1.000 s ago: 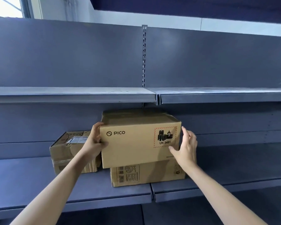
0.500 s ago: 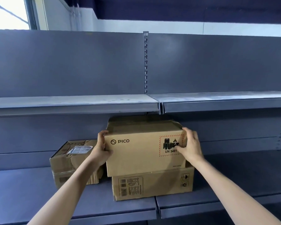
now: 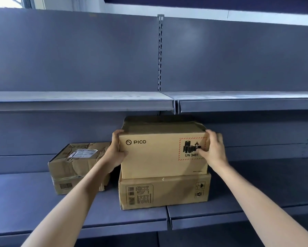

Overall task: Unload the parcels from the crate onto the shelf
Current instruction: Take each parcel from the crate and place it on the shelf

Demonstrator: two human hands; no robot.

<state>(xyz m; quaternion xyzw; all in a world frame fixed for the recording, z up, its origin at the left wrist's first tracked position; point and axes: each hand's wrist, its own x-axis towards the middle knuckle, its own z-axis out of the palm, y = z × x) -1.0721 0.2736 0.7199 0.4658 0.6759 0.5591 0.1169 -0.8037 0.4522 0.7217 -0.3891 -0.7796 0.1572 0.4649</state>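
Two bare forearms reach up and forward from the bottom corners of the view, converging on a stack of cardboard on the lower shelf [image 3: 78, 207]. The left hand [image 3: 115, 151] wraps the left front edge of the PICO box [image 3: 160, 155], fingers curled along its side and thumb pressed on the front face. The right hand [image 3: 213, 151] clasps the right front edge, fingers over the corner and thumb on the red-bordered UN 3481 battery label [image 3: 192, 148]. So both hands grasp this parcel, which sits squarely on top of a flatter cardboard box [image 3: 164, 191] that straddles the seam between two shelf panels. Just left of the stack, apart from it, stands a crumpled taped carton [image 3: 73, 168] with a white shipping label on top. Above, the upper shelf [image 3: 78, 100] overhangs the stack, backed by grey panels and a slotted upright [image 3: 160, 50].
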